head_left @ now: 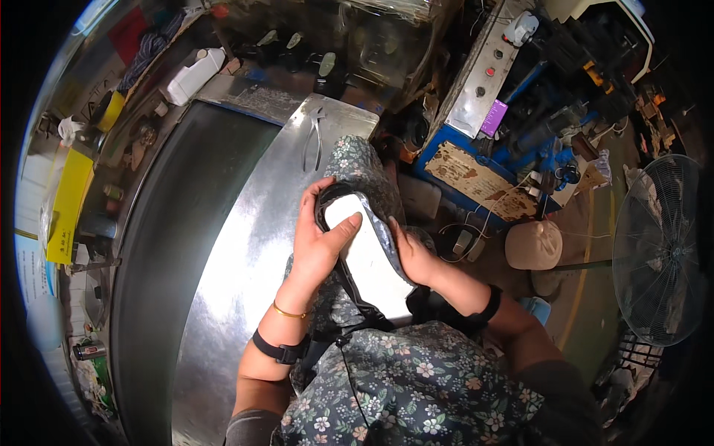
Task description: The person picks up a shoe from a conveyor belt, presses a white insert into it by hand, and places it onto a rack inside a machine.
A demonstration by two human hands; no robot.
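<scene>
A shoe upper [370, 260] with a dark edge and a white insole side facing up lies over my lap, its rounded end pointing away from me. My left hand [318, 241] wraps the far left side, its thumb pressed on the white surface near the rounded end. Along the right edge, my right hand [415, 256] grips the dark material, its fingers partly hidden beneath. Whether a last sits inside the upper cannot be seen. A pair of metal pincers [313, 145] rests on the shiny metal tabletop [230, 245], beyond my left hand.
A dark conveyor belt [178, 215] runs along the left of the tabletop. Left shelving holds a white jug [192, 76] and a yellow box [71, 204]. A blue machine [476, 175] with a button panel stands far right, near a large fan [666, 249] and loose cables.
</scene>
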